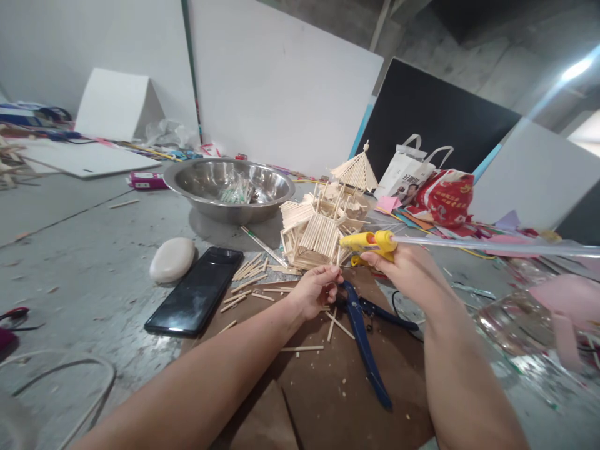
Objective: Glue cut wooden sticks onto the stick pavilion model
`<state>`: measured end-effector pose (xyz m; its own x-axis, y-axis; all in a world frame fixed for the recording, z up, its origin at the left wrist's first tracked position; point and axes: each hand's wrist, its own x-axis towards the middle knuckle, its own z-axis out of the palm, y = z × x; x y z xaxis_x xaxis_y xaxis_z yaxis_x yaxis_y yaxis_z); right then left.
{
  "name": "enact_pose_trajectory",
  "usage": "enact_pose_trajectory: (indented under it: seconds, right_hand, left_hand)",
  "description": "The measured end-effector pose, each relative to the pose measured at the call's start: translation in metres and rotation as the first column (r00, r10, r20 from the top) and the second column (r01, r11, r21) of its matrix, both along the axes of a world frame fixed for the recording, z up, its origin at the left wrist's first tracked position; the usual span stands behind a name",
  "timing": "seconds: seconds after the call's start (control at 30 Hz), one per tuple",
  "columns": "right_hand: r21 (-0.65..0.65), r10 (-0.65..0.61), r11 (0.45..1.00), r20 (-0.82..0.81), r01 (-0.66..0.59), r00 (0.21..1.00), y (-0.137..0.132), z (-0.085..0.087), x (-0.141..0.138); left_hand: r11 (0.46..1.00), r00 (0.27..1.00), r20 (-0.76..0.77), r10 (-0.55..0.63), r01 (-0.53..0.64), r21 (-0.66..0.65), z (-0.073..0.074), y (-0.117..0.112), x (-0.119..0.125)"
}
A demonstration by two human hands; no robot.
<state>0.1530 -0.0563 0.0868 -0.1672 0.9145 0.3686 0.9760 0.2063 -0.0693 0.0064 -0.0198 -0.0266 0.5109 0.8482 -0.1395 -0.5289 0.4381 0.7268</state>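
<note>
My right hand (398,265) grips a yellow hot glue gun (368,242), with a long clear glue stick (497,245) running out of its back to the right. Its nozzle points left, close to the tip of a short wooden stick (339,255) pinched upright in my left hand (321,290). Just behind both hands stands a small pavilion model (321,231) built of wooden sticks, with a pointed roof at the back. Blue-handled cutting pliers (363,347) lie below my hands on a brown board (328,400). Loose wooden sticks (248,269) are scattered left of the model.
A steel basin (229,209) holding plastic-wrapped packs stands behind to the left. A black phone (197,290) and a white rounded object (172,259) lie at left. Bags (443,194), coloured paper and clear plastic crowd the right. White boards (281,81) lean at the back.
</note>
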Motion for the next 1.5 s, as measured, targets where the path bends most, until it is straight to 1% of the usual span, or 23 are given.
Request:
enact_pose_trajectory:
  seconds: [0.1,0.23,0.33,0.4,0.53,0.7,0.93,1.07,1.5]
  right_hand:
    - [0.003,-0.019,1.0,-0.02,0.019,1.0,0.001,0.0,0.001]
    - [-0.008,-0.029,1.0,-0.119,0.029,0.992,0.002,0.0,0.004]
    - [0.023,0.004,1.0,-0.175,0.0,0.985,0.003,0.001,0.007]
    - [0.045,0.024,0.999,-0.19,-0.015,0.982,0.004,0.001,0.008]
    - [0.047,0.006,0.999,-0.183,0.003,0.983,0.006,0.0,0.009]
    - [0.032,-0.035,0.999,-0.13,0.039,0.991,0.008,-0.001,0.009]
    - [0.034,-0.012,0.999,-0.136,0.017,0.991,0.009,-0.002,0.008]
    - [0.024,-0.008,1.0,-0.155,0.012,0.988,0.009,-0.002,0.008]
    - [-0.014,-0.032,0.999,-0.181,0.03,0.983,0.008,0.0,0.007]
  left_hand:
    - [1.0,1.0,0.001,0.015,-0.015,0.01,-0.002,0.001,-0.001]
    - [0.999,1.0,0.01,0.019,-0.019,0.03,-0.004,0.003,-0.004]
    - [0.999,1.0,0.003,0.003,-0.003,0.037,-0.003,0.004,-0.006]
    - [0.999,1.0,-0.004,0.016,-0.016,0.045,-0.001,0.006,-0.006]
    - [0.998,0.998,-0.022,0.054,-0.053,0.042,0.003,0.01,-0.005]
    - [0.999,0.999,-0.035,0.039,-0.039,0.006,0.007,0.012,-0.004]
    - [0.999,0.998,-0.052,0.033,-0.034,-0.025,0.013,0.014,-0.005]
    - [0.998,0.998,-0.036,0.045,-0.047,-0.047,0.015,0.014,-0.006]
    - [0.993,0.999,0.033,0.029,-0.025,-0.116,0.016,0.012,-0.006]
